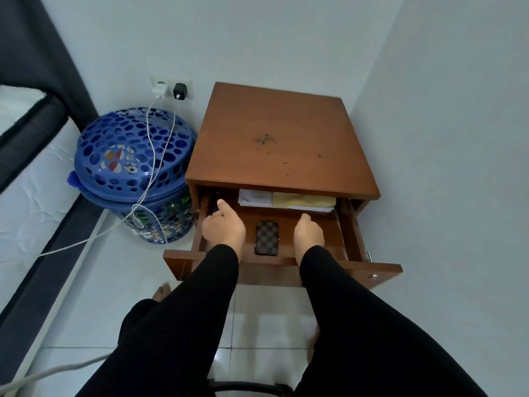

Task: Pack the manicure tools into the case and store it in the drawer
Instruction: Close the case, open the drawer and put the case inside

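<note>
The checkered brown manicure case (266,236) lies closed on the floor of the open drawer (372,272) of a wooden nightstand (283,138). My left hand (224,226) is inside the drawer to the left of the case, fingers loosely curled and reaching toward the dark left corner, holding nothing I can see. My right hand (309,234) rests inside the drawer to the right of the case, fingers pointing down and partly hidden. Neither hand touches the case. No loose manicure tools are visible.
Folded white and yellow cloths (286,199) sit at the back of the drawer. A blue perforated basket (131,167) stands left of the nightstand, with charger cables (151,156) draped over it from a wall socket. A bed (28,196) runs along the left; a white wall is close on the right.
</note>
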`<state>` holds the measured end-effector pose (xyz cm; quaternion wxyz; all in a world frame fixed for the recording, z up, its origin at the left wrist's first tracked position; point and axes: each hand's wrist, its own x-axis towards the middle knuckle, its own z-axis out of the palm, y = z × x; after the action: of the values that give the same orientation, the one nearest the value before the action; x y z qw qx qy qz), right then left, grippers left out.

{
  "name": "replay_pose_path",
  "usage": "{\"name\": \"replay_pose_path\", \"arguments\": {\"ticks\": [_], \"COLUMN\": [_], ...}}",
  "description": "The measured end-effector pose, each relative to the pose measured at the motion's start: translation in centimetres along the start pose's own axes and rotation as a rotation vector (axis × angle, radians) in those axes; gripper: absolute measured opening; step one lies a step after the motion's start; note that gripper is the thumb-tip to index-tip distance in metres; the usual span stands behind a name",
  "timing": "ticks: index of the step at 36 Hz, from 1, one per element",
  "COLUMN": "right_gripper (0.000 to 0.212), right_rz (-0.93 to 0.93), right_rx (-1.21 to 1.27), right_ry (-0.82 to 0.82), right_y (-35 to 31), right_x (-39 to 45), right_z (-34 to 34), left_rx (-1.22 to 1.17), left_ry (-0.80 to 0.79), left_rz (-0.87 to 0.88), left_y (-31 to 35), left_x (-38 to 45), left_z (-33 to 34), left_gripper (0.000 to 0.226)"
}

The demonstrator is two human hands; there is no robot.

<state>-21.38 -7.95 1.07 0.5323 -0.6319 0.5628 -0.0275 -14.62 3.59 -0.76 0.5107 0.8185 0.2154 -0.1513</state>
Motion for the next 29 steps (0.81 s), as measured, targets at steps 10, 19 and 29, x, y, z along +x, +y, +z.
{"name": "replay_pose_path", "arguments": {"ticks": [10, 19, 29], "right_gripper": [0.057, 0.066, 0.062], "right_rz": [0.081, 0.200, 0.172], "right_rx": [-0.010, 0.422, 0.554], "right_ry": [0.205, 0.036, -0.006], "right_y": [3.0, 3.2, 1.7], "right_x": [-4.2, -5.6, -4.0], "right_z": [-2.1, -3.2, -2.8], "left_rx": [-0.159, -0.631, -0.605], "left_ry": [0.165, 0.056, -0.030], "left_rz": [-0.184, -0.405, -0.358], "left_y": [-2.0, -3.1, -1.1], "left_x": [-4.5, -2.0, -2.0], "left_z": [-2.4, -1.4, -2.2], "left_gripper": [0.077, 0.093, 0.084]}}
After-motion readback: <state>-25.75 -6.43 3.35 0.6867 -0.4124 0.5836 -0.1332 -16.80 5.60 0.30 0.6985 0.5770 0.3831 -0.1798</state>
